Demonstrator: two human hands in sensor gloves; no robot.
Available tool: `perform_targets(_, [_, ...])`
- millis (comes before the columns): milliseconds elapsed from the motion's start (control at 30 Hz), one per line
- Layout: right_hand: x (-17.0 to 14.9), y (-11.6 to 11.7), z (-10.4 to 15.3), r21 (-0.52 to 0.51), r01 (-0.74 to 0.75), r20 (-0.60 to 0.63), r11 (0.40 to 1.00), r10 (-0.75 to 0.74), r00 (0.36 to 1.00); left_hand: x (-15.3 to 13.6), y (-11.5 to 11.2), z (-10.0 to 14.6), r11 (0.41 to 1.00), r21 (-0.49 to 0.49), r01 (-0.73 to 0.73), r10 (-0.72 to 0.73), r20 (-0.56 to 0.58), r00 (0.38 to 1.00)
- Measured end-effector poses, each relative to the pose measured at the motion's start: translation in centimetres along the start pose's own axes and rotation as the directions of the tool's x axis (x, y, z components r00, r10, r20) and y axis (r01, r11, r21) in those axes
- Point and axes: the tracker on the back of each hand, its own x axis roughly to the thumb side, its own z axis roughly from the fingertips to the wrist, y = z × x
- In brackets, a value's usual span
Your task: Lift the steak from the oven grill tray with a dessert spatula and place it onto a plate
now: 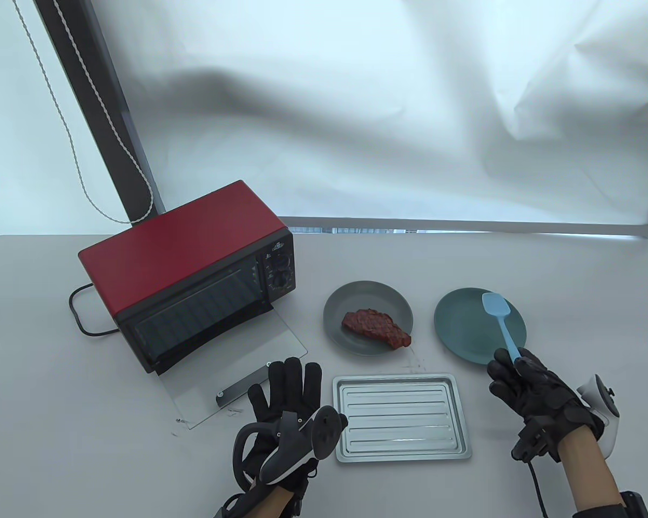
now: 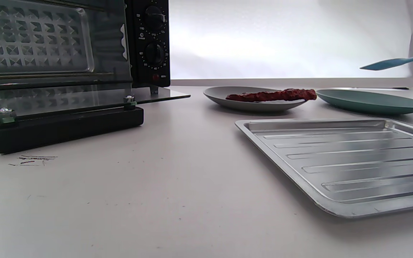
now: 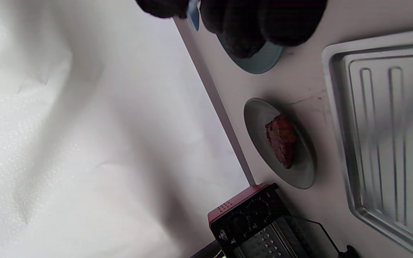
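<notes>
Steak [image 1: 377, 328] lies on the grey plate [image 1: 339, 329] at frame centre, its tip overhanging the rim; it looks thin, floppy, probably light, best lifted under its middle. Right hand [image 1: 534, 391], lower right, grips the blue spatula [image 1: 501, 322] handle, blade above the teal plate [image 1: 459, 334]. Left hand [image 1: 286, 396] rests spread beside the bare grill tray [image 1: 402, 420]. Spatula handle end is hidden; oven [image 1: 194, 280] interior is unclear.

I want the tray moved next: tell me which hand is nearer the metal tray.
Left. The left hand lies flat on the table right beside the tray, at its left edge. The right hand is farther off to the tray's right, holding the blue spatula.
</notes>
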Motion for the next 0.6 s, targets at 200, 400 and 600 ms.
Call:
perform_targets(200, [-1.3, -0.1, -0.7, -0.018, 0.01, -0.063, 1.0, -0.011, 0.998, 0.0, 0.0, 0.0, 1.0, -0.007, 0.001, -0.001, -0.001, 1.0])
perform_targets(400, [-2.2, -0.5, -1.0, -0.059, -0.032, -0.12, 0.998, 0.025, 0.992, 0.0, 0.0, 0.0, 1.0, -0.011, 0.001, -0.001, -0.002, 1.0])
perform_targets(600, [-2.4, -0.7, -1.0, -0.093, -0.072, -0.146, 0.993, 0.058, 0.988, 0.0, 0.0, 0.0, 1.0, -0.012, 0.003, -0.003, 0.0, 1.0])
